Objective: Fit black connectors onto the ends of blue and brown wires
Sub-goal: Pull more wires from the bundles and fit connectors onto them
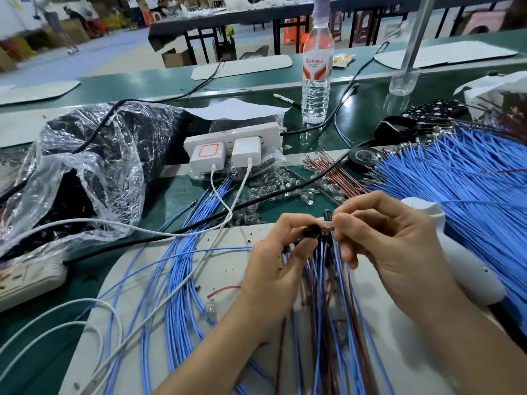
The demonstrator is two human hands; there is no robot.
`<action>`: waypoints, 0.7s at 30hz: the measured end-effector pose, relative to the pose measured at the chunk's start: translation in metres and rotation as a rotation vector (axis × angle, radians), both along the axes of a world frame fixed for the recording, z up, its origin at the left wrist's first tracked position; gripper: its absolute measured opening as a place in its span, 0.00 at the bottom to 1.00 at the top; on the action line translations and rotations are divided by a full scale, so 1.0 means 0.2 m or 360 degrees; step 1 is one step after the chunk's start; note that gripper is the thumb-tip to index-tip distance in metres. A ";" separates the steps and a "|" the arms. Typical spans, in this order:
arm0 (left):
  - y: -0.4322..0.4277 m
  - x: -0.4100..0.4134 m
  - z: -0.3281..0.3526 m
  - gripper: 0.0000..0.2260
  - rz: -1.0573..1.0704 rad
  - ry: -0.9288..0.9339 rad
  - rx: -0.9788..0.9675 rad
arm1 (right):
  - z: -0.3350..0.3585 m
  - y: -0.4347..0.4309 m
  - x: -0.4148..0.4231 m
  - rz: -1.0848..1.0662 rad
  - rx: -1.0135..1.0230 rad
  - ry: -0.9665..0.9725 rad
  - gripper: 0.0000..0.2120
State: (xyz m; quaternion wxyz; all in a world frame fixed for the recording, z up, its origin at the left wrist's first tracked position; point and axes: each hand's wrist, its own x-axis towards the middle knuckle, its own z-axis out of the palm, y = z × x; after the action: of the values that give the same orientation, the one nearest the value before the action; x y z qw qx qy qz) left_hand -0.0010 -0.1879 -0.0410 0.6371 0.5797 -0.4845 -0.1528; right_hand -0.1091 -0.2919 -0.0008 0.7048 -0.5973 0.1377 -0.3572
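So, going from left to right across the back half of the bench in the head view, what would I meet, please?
Clear plastic bag, white power strip, water bottle, large bundle of blue wires.

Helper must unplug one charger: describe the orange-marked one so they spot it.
Find the white power strip beside the crinkled clear plastic bag. It holds a plain white block charger and, left of it, your charger, the only one with an orange-red square outline.
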 end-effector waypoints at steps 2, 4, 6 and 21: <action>0.00 0.00 0.00 0.08 0.0010 0.0006 0.0005 | 0.00 0.00 0.00 0.0053 0.0024 0.0008 0.08; 0.00 0.00 0.00 0.08 0.0026 -0.0011 0.0003 | 0.00 0.01 0.00 0.0081 0.0002 0.0017 0.08; 0.00 0.01 0.00 0.09 0.0035 -0.0040 -0.0001 | -0.01 0.01 0.00 0.0034 -0.0134 0.0036 0.06; 0.00 0.01 0.01 0.08 0.0095 -0.0210 0.0205 | -0.03 -0.07 -0.02 0.0115 -0.0256 0.0268 0.06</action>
State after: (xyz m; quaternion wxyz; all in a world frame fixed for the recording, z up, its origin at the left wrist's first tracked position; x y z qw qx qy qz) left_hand 0.0001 -0.1873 -0.0392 0.5695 0.6424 -0.4971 -0.1261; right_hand -0.1127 -0.3052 -0.0064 0.6529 -0.6844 0.1456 -0.2902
